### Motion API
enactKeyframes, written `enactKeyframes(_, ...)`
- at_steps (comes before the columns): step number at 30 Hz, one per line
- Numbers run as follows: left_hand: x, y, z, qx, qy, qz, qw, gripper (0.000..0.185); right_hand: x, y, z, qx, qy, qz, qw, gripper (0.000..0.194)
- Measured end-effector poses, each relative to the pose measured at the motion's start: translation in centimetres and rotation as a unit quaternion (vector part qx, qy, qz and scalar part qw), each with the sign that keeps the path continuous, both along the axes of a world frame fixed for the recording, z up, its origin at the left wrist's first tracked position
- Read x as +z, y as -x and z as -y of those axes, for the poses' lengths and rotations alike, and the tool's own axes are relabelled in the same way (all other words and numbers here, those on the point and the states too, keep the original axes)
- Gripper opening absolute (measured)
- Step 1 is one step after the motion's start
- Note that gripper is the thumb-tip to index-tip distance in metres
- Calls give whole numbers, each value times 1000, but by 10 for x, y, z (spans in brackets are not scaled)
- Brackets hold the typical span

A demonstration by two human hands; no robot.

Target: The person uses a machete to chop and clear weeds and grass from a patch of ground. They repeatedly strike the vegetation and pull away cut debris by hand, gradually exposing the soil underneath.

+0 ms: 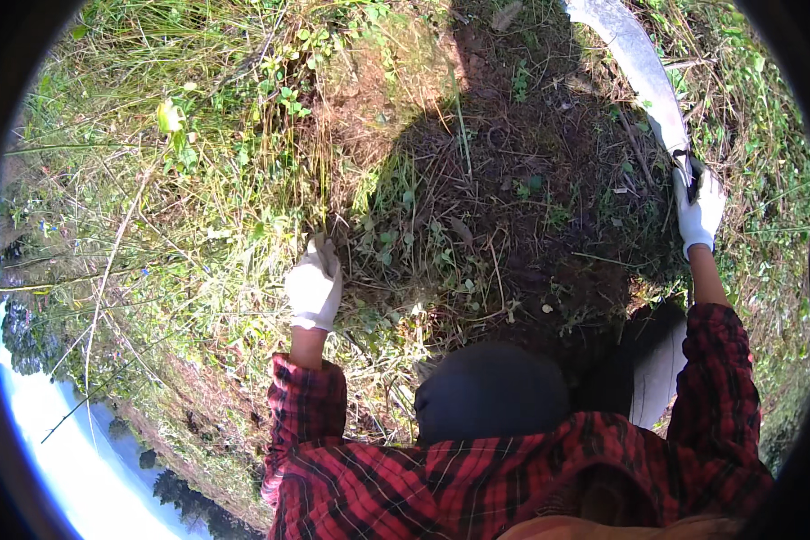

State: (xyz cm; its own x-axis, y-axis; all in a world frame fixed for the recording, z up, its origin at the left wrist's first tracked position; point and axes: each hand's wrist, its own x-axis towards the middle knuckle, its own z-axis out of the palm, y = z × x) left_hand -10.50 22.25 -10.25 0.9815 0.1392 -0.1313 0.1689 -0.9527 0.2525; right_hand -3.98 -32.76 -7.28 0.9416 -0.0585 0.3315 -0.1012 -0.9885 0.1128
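My right hand (702,206), in a white glove, grips the dark handle of a machete (648,81) at the right. Its broad, pale metal blade curves up and left, and its tip is cut off by the top of the picture. On the left, my left hand (315,283) wears a white glove too. Its fingers are curled around grass stems (322,169), low by the ground; the fingertips are partly hidden among the blades. Between my hands lies shaded soil (540,202) strewn with cut stalks and small leafy plants.
Tall grass and weeds (189,169) stand to the left, with long dry stalks (118,236) leaning there. More green growth (763,155) lies beyond the blade at the right. My dark-clothed knee (493,391) is bent close to the ground. Trees (34,337) show at the far left.
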Motion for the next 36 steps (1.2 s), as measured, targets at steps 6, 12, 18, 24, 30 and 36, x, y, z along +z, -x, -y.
enactKeyframes(6, -13, 32, -5, -43, -16, 67, 997, 33, -3, -7, -6, 5, 13, 8, 1000, 36)
enactKeyframes(12, 90, -35, 64, 87, 189, 215, 954, 44, -5, 0, 1, -9, 28, -2, 1000, 40)
enactKeyframes(18, 59, -89, 165, -134, 20, -103, 985, 103, -3, 2, -10, -40, 11, -25, 999, 44)
enactKeyframes(24, -31, -99, 133, -101, -50, -111, 987, 70, 15, 79, 14, -108, -4, -146, 983, 63)
enactKeyframes(30, -55, -115, 142, -143, -166, -51, 974, 32, 31, 46, 7, -182, -54, -252, 949, 58)
enactKeyframes(36, -39, -93, 137, -127, 78, -109, 983, 32, 80, 76, 2, -93, -150, -254, 951, 56)
